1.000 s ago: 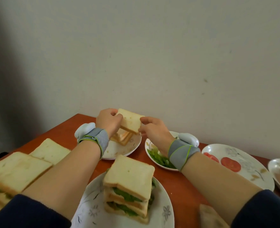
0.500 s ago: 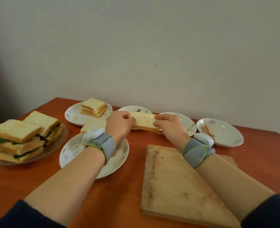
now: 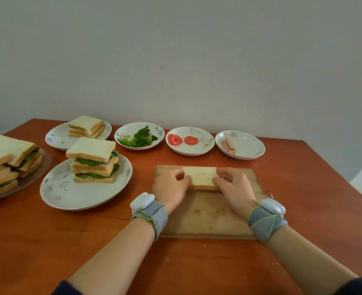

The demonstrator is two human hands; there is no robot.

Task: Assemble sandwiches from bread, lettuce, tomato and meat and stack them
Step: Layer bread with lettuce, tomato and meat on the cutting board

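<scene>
A slice of white bread (image 3: 201, 176) lies on the wooden cutting board (image 3: 207, 213). My left hand (image 3: 172, 186) grips its left edge and my right hand (image 3: 232, 187) grips its right edge, fingers curled round the sides. Along the back stand a plate of bread slices (image 3: 86, 126), a plate of lettuce (image 3: 140, 137), a plate with tomato slices (image 3: 183, 140) and a plate with meat strips (image 3: 229, 144). A stack of finished sandwiches (image 3: 92, 160) sits on a large white plate (image 3: 69, 192).
More stacked sandwiches (image 3: 7, 162) fill a glass plate at the far left edge. The red-brown table (image 3: 303, 199) ends at the right, with pale floor beyond. A plain wall stands close behind the plates.
Both hands carried the bread slice from the bread plate back toward me and down onto the cutting board. The camera tilted down and right.
</scene>
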